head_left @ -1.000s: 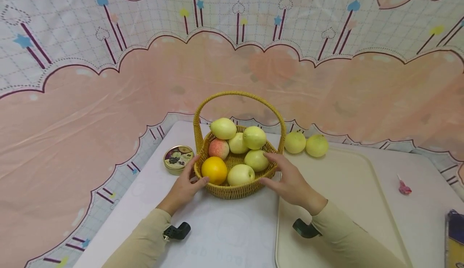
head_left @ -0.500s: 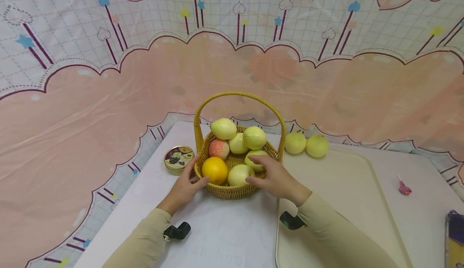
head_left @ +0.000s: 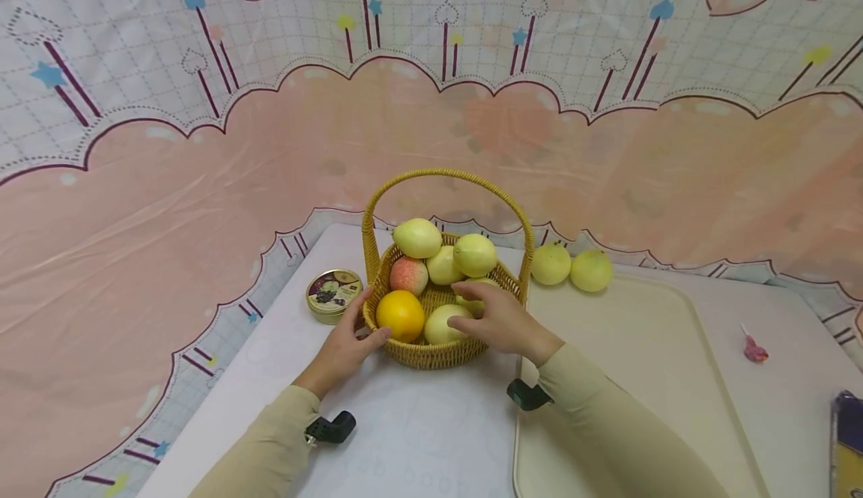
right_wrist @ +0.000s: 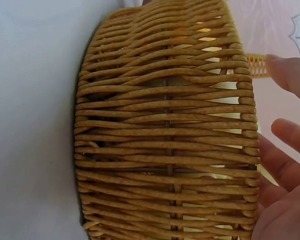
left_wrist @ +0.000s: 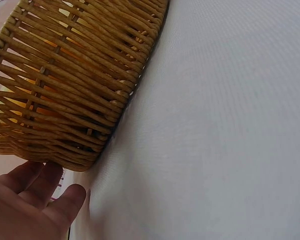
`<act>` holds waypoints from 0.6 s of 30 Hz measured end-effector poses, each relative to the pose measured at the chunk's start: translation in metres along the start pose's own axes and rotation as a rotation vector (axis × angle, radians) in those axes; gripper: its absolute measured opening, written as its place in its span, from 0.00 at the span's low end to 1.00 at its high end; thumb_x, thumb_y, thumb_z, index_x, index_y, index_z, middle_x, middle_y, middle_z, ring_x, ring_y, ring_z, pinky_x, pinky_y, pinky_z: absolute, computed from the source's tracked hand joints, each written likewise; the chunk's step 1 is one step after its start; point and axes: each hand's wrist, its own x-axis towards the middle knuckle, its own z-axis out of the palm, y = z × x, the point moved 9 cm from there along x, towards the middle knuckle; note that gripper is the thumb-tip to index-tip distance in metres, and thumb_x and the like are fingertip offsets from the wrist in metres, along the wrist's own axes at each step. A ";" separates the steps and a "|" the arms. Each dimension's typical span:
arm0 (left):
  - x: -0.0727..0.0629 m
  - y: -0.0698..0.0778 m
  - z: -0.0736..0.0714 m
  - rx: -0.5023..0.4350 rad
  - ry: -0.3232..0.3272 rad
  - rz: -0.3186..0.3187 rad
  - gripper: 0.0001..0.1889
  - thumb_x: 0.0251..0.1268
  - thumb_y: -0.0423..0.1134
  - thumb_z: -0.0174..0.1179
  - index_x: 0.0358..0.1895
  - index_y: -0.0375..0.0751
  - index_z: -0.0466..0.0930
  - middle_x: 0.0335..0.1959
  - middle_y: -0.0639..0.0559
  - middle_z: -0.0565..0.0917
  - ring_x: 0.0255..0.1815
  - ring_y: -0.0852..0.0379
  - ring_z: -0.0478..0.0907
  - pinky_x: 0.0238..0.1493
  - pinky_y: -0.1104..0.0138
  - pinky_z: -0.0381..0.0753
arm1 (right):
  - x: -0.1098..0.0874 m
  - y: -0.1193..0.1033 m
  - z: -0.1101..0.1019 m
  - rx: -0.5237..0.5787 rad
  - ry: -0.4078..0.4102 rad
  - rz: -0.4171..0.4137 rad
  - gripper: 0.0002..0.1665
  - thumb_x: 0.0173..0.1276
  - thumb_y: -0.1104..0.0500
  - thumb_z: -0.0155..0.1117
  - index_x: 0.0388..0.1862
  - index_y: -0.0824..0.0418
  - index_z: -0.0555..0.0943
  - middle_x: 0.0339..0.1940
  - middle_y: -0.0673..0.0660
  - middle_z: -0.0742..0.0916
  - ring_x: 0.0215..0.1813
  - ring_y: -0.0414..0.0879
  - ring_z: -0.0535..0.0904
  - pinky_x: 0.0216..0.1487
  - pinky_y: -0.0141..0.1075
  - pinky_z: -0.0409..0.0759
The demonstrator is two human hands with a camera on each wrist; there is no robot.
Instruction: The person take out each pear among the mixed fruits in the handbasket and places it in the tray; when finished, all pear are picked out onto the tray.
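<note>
A yellow-brown wicker basket (head_left: 434, 357) with a tall arched handle stands on the table. In it lie an orange (head_left: 401, 317), a peach (head_left: 408, 277) and several pale green fruits (head_left: 475, 256). My left hand (head_left: 345, 348) holds the basket's left rim, thumb at the front edge; in the left wrist view its fingers (left_wrist: 45, 182) touch the woven outside. Over the front right rim hovers my right hand (head_left: 502, 322), thumb and fingers apart, near the front pale green fruit (head_left: 441, 324) and partly covering another one. In the right wrist view its fingers (right_wrist: 285, 165) reach past the rim.
Left of the basket sits a round tin (head_left: 333, 294). Two yellow-green fruits (head_left: 550, 264) rest at the tray's back edge. A cream tray (head_left: 627, 378) lies to the right, with a pink-wrapped lollipop (head_left: 755, 350) beyond it and a dark blue and yellow packet (head_left: 848, 438) at the edge.
My right hand has moved left from the basket's right rim, in over the pale green fruits. The left hand stays on the left rim, and the basket has not moved.
</note>
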 end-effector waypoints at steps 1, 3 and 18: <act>0.000 0.000 0.000 0.001 0.000 0.001 0.45 0.70 0.48 0.64 0.82 0.49 0.44 0.77 0.31 0.54 0.71 0.33 0.64 0.70 0.47 0.66 | 0.001 0.000 0.001 0.000 -0.002 0.001 0.35 0.68 0.50 0.70 0.69 0.65 0.74 0.66 0.62 0.79 0.64 0.55 0.76 0.66 0.50 0.74; -0.001 0.001 0.000 0.003 -0.002 0.001 0.45 0.70 0.48 0.64 0.82 0.49 0.44 0.78 0.32 0.54 0.71 0.33 0.64 0.70 0.47 0.66 | 0.005 0.001 0.002 -0.005 -0.009 0.005 0.35 0.68 0.50 0.70 0.69 0.65 0.74 0.66 0.60 0.80 0.65 0.55 0.76 0.67 0.49 0.73; 0.001 -0.001 0.001 0.008 -0.001 0.001 0.46 0.70 0.50 0.63 0.82 0.50 0.43 0.79 0.33 0.51 0.73 0.33 0.60 0.70 0.47 0.64 | 0.020 0.005 0.015 -0.079 -0.096 0.043 0.38 0.66 0.49 0.71 0.70 0.64 0.73 0.65 0.60 0.80 0.63 0.53 0.75 0.68 0.47 0.71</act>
